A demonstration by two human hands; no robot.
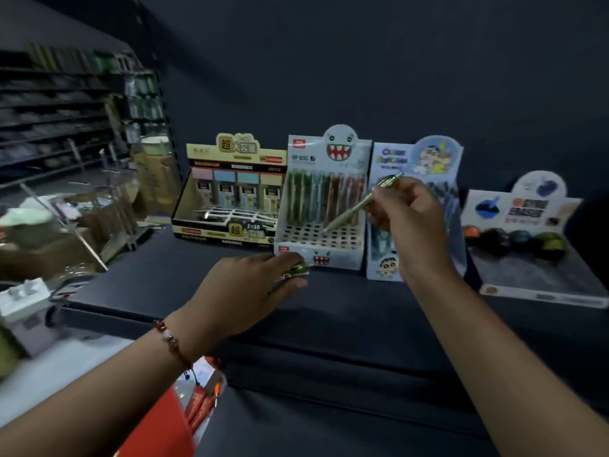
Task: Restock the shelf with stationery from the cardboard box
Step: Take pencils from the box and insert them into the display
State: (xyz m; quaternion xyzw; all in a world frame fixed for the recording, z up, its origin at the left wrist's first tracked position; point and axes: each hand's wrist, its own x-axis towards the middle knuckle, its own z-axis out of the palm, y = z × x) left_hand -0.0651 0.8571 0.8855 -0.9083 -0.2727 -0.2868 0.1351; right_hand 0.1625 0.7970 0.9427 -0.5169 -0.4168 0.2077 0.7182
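Dark wall panels back a black shelf (329, 308) that carries four display boxes in a row along its rear edge. From the left: a yellow-topped refill box (230, 199), a white pen display (321, 206) with a toothy monster face, a pale blue cartoon box (415, 159), and near the right end a tray of dark balls (527, 245).

The right hand (408, 222) has its grip closed on a pale green pen (359, 206) — pinched between thumb and fingers, tilted, tip down over the holed rack at the front of the pen display. More pens stand upright in the back rows of that rack.

The left hand (250, 288), a beaded bracelet (171, 341) on its wrist, rests on the shelf just in front of the pen display, its grip closed on a small bunch of green pens (298, 270) — how many cannot be told.

Below the left forearm, at the bottom edge of the view, sits an orange pack (197, 404). Off to the left, blurred store racks (66, 103) fill the background.
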